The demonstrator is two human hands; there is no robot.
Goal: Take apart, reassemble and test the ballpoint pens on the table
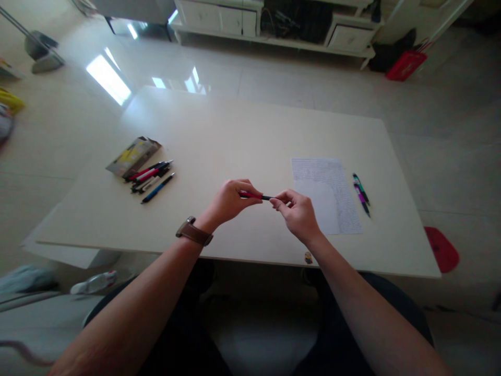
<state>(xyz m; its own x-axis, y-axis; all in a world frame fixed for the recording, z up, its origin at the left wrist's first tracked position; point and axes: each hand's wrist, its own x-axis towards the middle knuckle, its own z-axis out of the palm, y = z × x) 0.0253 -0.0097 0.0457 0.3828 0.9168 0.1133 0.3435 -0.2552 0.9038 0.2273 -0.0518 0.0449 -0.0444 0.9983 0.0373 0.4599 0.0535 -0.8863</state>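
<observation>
Over the front middle of the white table (242, 136), a red and black pen (266, 198) is held level between both hands. My left hand (230, 201), with a brown watch on the wrist, grips its red part. At the black end, the thumb and fingers of my right hand (295, 211) pinch the pen; its very tip is hidden there. Beyond and partly behind my right hand lie sheets of paper (344, 203), one of them covered with lines of writing.
At the left are an open grey and yellow box (133, 156), several pens (151, 177) and a blue pen (158, 188). A green pen (360, 188) and a purple pen (361, 198) lie right of the paper. A small sticker (308, 257) marks the front edge.
</observation>
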